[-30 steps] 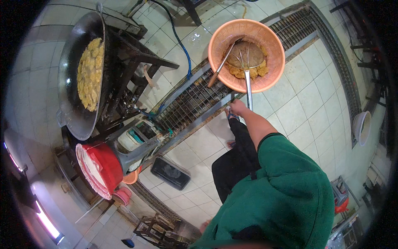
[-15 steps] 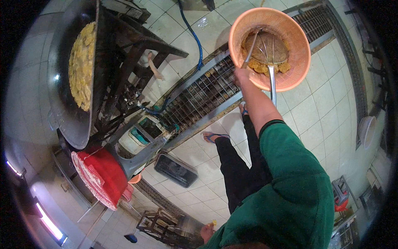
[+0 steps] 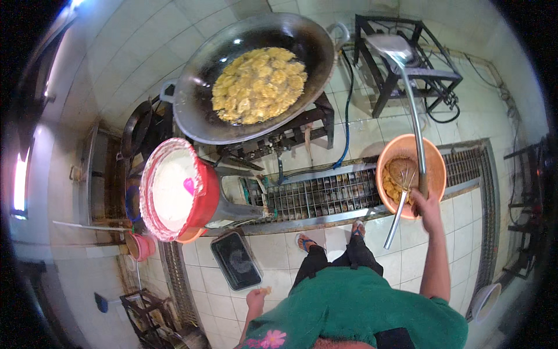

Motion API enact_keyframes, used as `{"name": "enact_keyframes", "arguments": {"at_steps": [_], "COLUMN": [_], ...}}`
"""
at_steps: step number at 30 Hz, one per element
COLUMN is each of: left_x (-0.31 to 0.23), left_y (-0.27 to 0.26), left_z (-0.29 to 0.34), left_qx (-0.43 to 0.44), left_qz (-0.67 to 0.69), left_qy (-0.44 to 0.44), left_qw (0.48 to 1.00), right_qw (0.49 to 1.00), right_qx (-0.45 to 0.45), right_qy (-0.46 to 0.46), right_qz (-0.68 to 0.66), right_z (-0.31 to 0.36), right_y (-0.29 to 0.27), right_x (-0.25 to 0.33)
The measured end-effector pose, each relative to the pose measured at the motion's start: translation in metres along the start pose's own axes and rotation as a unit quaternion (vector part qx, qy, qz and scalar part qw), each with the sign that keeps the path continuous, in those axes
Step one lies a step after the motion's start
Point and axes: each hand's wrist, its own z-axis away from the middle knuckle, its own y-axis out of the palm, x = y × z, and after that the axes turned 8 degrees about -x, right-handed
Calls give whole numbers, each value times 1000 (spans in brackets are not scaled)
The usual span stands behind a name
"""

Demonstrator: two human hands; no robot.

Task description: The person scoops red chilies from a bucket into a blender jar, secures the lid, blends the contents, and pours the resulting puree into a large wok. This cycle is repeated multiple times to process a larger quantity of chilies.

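In my right hand (image 3: 428, 206) is the handle of a long metal spatula (image 3: 412, 96), its blurred blade raised toward the far side. Below that hand, an orange plastic basket (image 3: 439, 168) holds golden-brown fried pieces (image 3: 390, 180) and a round wire skimmer (image 3: 396, 218), whose metal handle sticks out over the near rim. Low at my left side, my left hand (image 3: 254, 299) pinches a small piece of fried food (image 3: 265, 290). Ahead, a large wok (image 3: 195, 96) contains many yellow pieces (image 3: 258, 84) frying in oil.
A red tub (image 3: 210, 195) of white batter, with a pink item in it, stands at the left. A black tray (image 3: 222, 256) lies on the tiled floor. A floor grate (image 3: 319, 195) crosses ahead of my feet. A metal burner stand (image 3: 427, 72) and blue hose (image 3: 349, 110) are farther off.
My view has swung left, bringing the whole wok into sight. The spatula, earlier reaching into the basket, is now raised above it. The food piece stays in my left hand.
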Motion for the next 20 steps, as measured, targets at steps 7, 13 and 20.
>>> {"name": "enact_keyframes", "arguments": {"at_steps": [7, 13, 20], "left_x": [10, 54, 108], "left_y": [3, 1, 46], "left_z": [-67, -72, -48], "left_qx": [-18, 6, 17], "left_qz": [174, 195, 420], "left_qy": [-1, -52, -183], "left_qw": [985, 979, 889], "right_qw": [930, 859, 740], "right_qx": [18, 111, 163], "right_qy": [-324, -311, -284], "right_qz": [173, 391, 587], "right_z": [-14, -39, -95], "right_y": [75, 144, 213], "right_x": [193, 285, 309]}}
